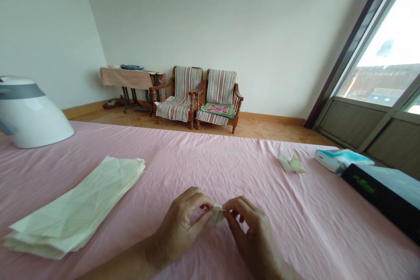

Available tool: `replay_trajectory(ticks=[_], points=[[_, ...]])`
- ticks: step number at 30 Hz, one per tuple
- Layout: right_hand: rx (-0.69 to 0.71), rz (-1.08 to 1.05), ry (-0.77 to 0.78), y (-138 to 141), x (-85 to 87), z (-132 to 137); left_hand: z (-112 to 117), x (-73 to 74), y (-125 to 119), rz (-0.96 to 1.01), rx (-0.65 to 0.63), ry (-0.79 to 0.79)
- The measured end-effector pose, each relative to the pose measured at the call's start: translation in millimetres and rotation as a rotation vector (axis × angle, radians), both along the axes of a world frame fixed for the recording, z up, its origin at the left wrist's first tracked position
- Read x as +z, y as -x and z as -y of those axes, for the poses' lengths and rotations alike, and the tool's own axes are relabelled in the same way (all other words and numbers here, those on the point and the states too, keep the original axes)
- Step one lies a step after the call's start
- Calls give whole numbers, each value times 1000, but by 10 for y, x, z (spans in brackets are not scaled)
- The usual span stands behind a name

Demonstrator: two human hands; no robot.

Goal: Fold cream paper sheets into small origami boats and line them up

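Observation:
Between my two hands is a small piece of folded pale green paper (218, 216), just above the pink cloth (183, 153). My left hand (183, 218) pinches its left side between thumb and fingers. On the other side, my right hand (251, 227) pinches the right edge the same way. The fingertips cover part of the paper, so its full shape is hidden. A stack of creased pale green paper sheets (82, 201) lies to the left. Farther off at the right sits a folded paper figure (291, 163) with pointed tips.
A white and grey kettle-like vessel (39, 116) stands at the left. On the right are a blue and white packet (341, 159) and a black box (377, 192). Beyond the table's far edge are two wooden chairs (187, 92) and a cloth-covered sewing table (127, 78).

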State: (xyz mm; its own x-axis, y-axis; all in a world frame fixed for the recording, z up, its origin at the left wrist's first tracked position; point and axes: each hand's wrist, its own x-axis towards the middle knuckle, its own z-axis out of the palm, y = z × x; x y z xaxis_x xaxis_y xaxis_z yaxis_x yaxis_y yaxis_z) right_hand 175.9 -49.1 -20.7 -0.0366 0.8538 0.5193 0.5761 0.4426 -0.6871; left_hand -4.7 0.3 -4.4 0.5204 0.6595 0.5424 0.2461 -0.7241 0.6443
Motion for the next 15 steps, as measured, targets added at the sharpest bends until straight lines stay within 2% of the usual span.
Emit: replay_trajectory(ticks=[8, 15], points=[[36, -41, -20, 3, -15, 10, 15, 20, 2, 24, 2, -77], [-48, -45, -60, -33, 3, -21, -23, 41, 19, 96, 114, 2]])
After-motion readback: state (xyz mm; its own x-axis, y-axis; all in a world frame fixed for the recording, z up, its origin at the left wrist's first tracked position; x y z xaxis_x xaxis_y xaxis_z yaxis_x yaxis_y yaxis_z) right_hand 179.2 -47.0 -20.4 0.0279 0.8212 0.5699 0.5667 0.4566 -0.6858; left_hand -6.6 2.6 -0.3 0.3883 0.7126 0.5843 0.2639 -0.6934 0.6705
